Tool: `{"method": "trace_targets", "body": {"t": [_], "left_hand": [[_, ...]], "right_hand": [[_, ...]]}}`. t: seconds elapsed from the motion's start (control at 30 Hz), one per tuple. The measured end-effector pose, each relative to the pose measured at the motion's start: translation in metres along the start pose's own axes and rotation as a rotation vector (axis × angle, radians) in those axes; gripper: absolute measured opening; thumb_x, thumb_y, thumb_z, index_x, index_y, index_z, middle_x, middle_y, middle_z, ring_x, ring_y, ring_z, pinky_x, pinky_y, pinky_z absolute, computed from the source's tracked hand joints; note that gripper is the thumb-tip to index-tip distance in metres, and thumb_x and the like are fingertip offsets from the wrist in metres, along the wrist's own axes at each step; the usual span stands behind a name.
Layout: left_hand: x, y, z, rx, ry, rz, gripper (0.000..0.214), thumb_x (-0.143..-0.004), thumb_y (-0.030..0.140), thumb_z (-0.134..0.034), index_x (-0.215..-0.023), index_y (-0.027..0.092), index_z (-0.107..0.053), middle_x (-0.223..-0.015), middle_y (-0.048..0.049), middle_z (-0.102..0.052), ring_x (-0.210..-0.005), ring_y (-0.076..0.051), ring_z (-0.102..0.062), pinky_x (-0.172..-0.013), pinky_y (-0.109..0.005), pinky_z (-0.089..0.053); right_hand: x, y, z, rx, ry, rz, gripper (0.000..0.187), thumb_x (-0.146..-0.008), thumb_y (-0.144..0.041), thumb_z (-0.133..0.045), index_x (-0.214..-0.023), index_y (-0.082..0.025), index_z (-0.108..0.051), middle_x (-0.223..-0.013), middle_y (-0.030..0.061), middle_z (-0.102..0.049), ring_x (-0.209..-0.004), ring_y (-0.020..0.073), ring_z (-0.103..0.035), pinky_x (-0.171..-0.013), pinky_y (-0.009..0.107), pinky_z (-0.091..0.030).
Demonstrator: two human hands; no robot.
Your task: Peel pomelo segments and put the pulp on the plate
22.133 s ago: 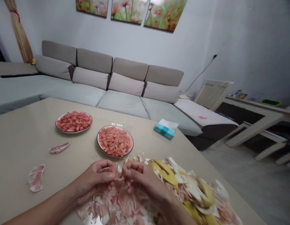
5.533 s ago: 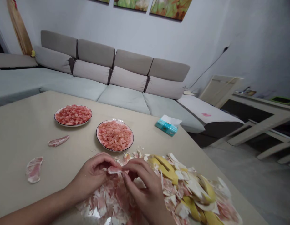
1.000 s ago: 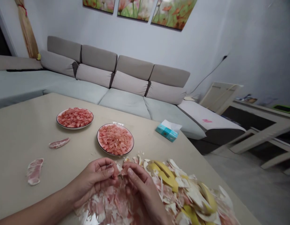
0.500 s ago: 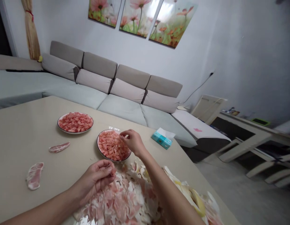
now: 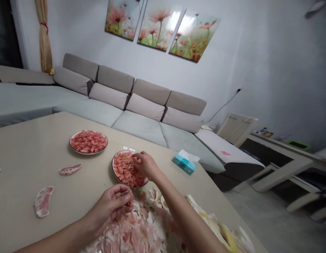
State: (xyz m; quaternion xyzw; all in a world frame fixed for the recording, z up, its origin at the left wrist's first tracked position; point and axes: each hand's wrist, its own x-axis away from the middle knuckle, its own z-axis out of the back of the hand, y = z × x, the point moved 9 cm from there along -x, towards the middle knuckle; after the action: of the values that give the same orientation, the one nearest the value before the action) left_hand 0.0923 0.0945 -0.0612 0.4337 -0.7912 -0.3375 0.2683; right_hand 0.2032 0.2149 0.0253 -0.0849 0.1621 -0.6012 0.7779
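Head view: my right hand (image 5: 145, 165) pinches pink fruit pieces (image 5: 123, 171) low over the near round white plate (image 5: 113, 170), reaching past my left hand (image 5: 112, 205), which rests curled shut on the pale peel heap (image 5: 136, 232).

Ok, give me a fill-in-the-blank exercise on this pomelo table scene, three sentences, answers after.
1. The right hand reaches into the near plate; the far plate lies to its ___.
2. The wall bears ___ flower paintings.
3. The teal tissue pack lies on the ___, right of the near plate.
Missing words: left; three; table.
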Motion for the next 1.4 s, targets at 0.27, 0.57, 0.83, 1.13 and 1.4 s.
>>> {"method": "trace_targets", "body": {"t": [0.27,0.57,0.83,1.13,1.4], "left_hand": [[-0.002,0.000,0.001,-0.034,0.007,0.000,0.022,-0.073,0.031,-0.078,-0.083,0.016,-0.065,-0.080,-0.0015,-0.061,-0.072,-0.011,-0.058,-0.069,-0.021,-0.051],[-0.001,0.005,-0.001,-0.051,0.010,-0.002,0.025,-0.071,0.033,-0.079,-0.082,0.016,-0.065,-0.078,-0.0007,-0.060,-0.070,-0.010,-0.057,-0.071,-0.021,-0.051],[0.001,0.005,0.000,-0.045,0.030,-0.010,0.024,-0.071,0.033,-0.079,-0.081,0.016,-0.065,-0.082,-0.0002,-0.060,-0.072,-0.009,-0.056,-0.074,-0.020,-0.050],[0.000,0.000,-0.002,-0.072,0.008,0.012,0.026,-0.071,0.030,-0.080,-0.086,0.016,-0.064,-0.084,-0.0011,-0.061,-0.074,-0.009,-0.058,-0.070,-0.019,-0.050],[-0.003,-0.002,0.002,-0.091,0.020,-0.005,0.029,-0.070,0.032,-0.081,-0.086,0.015,-0.063,-0.082,-0.0009,-0.060,-0.072,-0.010,-0.058,-0.068,-0.020,-0.050]], "right_hand": [[-0.053,0.011,-0.010,0.033,-0.195,-0.121,0.024,-0.095,-0.030,-0.057,-0.115,-0.018,-0.060,-0.119,0.0080,-0.061,-0.100,0.0215,-0.063,-0.085,0.041,-0.054],[-0.045,0.044,-0.013,-0.079,-0.341,-0.263,0.029,-0.094,-0.030,-0.058,-0.119,-0.016,-0.057,-0.118,0.0081,-0.062,-0.096,0.0216,-0.064,-0.081,0.041,-0.056],[-0.033,0.047,0.002,-0.117,-0.288,-0.218,0.027,-0.094,-0.030,-0.058,-0.116,-0.016,-0.059,-0.114,0.0074,-0.063,-0.094,0.0211,-0.065,-0.080,0.040,-0.056],[0.006,0.034,0.015,-0.089,-0.091,-0.115,0.015,-0.092,-0.024,-0.061,-0.103,-0.016,-0.067,-0.101,0.0045,-0.070,-0.089,0.0183,-0.066,-0.084,0.039,-0.054],[-0.014,0.050,0.025,-0.041,0.031,-0.115,0.021,-0.094,-0.030,-0.058,-0.110,-0.016,-0.062,-0.114,0.0075,-0.064,-0.097,0.0205,-0.064,-0.084,0.041,-0.054]]}}
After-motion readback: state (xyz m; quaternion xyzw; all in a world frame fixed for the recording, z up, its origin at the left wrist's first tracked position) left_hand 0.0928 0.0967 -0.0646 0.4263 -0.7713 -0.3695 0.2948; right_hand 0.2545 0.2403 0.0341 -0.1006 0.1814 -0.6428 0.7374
